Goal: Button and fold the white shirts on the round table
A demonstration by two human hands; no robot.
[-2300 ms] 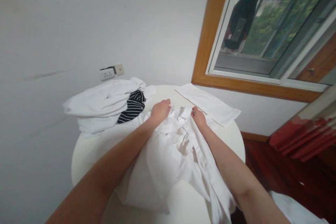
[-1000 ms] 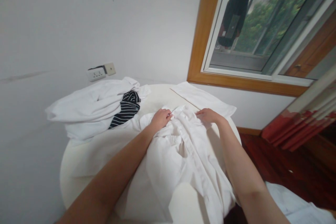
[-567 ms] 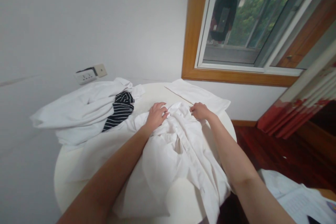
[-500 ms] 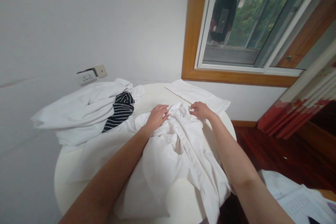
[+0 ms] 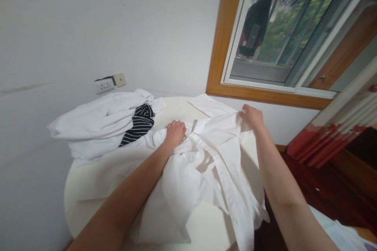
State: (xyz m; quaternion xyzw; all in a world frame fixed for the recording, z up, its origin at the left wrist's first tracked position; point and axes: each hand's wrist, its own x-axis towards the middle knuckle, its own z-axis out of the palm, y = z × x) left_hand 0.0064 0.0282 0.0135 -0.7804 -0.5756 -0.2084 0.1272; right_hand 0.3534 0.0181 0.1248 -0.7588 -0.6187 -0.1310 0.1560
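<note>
A white button-front shirt (image 5: 182, 182) lies spread and wrinkled over the round cream table (image 5: 212, 223), its placket running toward me and hanging past the near edge. My left hand (image 5: 176, 131) is closed on the cloth near the collar end. At the far right, my right hand (image 5: 251, 117) pinches the shirt's shoulder part and holds it stretched out, slightly raised. One white sleeve (image 5: 210, 104) lies flat across the table's back edge, beyond the right hand's side of the shirt.
A heap of white clothes (image 5: 94, 117) with a black-and-white striped piece (image 5: 138, 125) sits at the table's left. Behind are a wall socket (image 5: 103, 85) and a wood-framed window (image 5: 218, 47). A red and cream curtain (image 5: 312, 145) hangs at right.
My right hand has moved right and outward, drawing the shirt's shoulder part out from the bunched middle. The left hand stays near the same spot on the cloth. The view has shifted slightly.
</note>
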